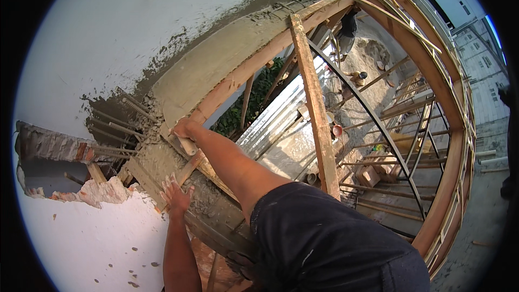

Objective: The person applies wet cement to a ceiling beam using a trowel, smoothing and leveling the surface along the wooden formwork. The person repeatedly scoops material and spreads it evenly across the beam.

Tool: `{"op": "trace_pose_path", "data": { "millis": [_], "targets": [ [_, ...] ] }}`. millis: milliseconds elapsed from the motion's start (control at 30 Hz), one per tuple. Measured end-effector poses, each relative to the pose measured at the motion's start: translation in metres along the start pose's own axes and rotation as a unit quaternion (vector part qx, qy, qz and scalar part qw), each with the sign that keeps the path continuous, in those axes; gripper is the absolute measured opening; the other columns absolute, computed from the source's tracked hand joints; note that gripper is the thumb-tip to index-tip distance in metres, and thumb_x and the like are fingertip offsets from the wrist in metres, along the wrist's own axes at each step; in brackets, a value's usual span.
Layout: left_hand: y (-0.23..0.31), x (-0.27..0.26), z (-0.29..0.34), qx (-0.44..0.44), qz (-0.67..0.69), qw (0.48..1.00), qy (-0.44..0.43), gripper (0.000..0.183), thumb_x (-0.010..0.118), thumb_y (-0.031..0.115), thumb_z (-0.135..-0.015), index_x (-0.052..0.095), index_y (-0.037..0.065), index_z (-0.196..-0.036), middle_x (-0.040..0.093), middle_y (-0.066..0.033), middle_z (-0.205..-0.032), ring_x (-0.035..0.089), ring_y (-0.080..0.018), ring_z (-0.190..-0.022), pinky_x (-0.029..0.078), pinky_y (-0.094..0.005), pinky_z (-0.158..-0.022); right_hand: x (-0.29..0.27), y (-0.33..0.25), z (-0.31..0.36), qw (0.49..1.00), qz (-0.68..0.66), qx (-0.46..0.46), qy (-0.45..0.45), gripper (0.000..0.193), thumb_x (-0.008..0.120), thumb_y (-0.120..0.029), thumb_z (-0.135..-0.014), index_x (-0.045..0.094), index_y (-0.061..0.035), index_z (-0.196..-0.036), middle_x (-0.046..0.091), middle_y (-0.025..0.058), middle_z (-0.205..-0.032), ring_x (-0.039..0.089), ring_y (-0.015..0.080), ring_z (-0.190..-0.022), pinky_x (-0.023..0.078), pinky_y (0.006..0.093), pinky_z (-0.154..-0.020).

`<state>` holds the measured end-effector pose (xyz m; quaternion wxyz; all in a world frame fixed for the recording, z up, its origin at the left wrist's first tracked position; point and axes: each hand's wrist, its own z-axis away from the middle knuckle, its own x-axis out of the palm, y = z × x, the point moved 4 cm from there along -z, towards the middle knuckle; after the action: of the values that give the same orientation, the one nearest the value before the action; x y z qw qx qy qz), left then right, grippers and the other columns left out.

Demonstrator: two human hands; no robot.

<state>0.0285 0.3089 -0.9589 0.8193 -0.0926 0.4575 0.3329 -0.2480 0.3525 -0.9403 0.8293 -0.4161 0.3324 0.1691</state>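
Note:
My left hand [176,194], coated in grey mortar, rests with fingers spread on the board edge [148,181] beside the wet concrete [157,154]. Farther up, my right hand [185,128] reaches across, its fingers curled round a short light piece of wood with a rounded end [187,146]. The tool's far part, if any, is hidden. Under that hand runs the wooden formwork board [238,84] along a smoothed grey concrete strip [211,59]. A narrow wood strip [190,168] lies between my hands.
Steel bars [127,130] stick out of the broken wall opening [48,170] at left. An upright-slanting timber [313,97] crosses the drop on the right. Far below are a person [358,77], a sand heap [370,57] and scaffolding poles [389,186]. Curved formwork [457,146] bounds the right.

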Motion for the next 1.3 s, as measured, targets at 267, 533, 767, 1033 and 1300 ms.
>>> {"op": "trace_pose_path", "data": {
  "millis": [267,533,767,1033,1300],
  "targets": [
    [0.003,-0.003,0.004,-0.004,0.008,1.0,-0.011,0.111,0.067,0.059,-0.088,-0.002,0.016,-0.163,0.003,-0.0162,-0.17,-0.006,-0.035,-0.156,-0.01,-0.0558,-0.123,0.004,0.002,0.004,0.991,-0.105,0.087,-0.012,0.035,0.072,-0.008,-0.083,0.072,-0.0121,-0.118,0.071,0.0122,-0.118,0.069,0.0361,-0.101,0.057,0.0498,-0.083],
    [0.01,-0.008,0.01,-0.013,0.001,1.0,0.0,0.109,0.067,0.056,-0.089,-0.001,0.015,-0.163,0.007,-0.0172,-0.169,-0.002,-0.0361,-0.156,-0.01,-0.0545,-0.123,-0.006,-0.016,0.014,0.998,0.043,-0.023,-0.038,0.041,0.068,-0.009,-0.087,0.069,-0.0121,-0.127,0.069,0.0151,-0.124,0.067,0.0366,-0.11,0.056,0.0492,-0.09],
    [0.004,0.0,0.003,-0.032,0.004,0.999,-0.024,0.109,0.068,0.054,-0.089,-0.001,0.013,-0.163,0.005,-0.0164,-0.169,-0.003,-0.035,-0.156,-0.01,-0.0542,-0.123,-0.001,-0.016,0.013,0.988,0.14,-0.044,-0.036,0.032,0.064,-0.014,-0.091,0.071,-0.0043,-0.121,0.068,0.0166,-0.125,0.066,0.0371,-0.115,0.055,0.0475,-0.093],
    [0.003,0.001,0.004,-0.019,-0.004,1.0,0.013,0.109,0.07,0.053,-0.088,0.001,0.014,-0.163,0.003,-0.014,-0.17,-0.004,-0.0338,-0.156,-0.009,-0.0554,-0.124,-0.014,-0.016,0.032,0.992,-0.088,0.092,-0.012,0.034,0.073,-0.012,-0.086,0.071,-0.0058,-0.119,0.07,0.0156,-0.121,0.066,0.0364,-0.113,0.055,0.0468,-0.094],
    [0.006,-0.003,0.007,-0.012,0.0,1.0,0.017,0.109,0.07,0.053,-0.088,0.001,0.015,-0.163,0.003,-0.0132,-0.17,-0.004,-0.0336,-0.156,-0.008,-0.0558,-0.124,0.009,0.002,-0.006,1.0,-0.013,0.024,-0.008,0.05,0.045,-0.04,-0.105,0.066,0.0006,-0.126,0.066,0.0219,-0.125,0.063,0.0422,-0.114,0.05,0.051,-0.1]
  ]
}}
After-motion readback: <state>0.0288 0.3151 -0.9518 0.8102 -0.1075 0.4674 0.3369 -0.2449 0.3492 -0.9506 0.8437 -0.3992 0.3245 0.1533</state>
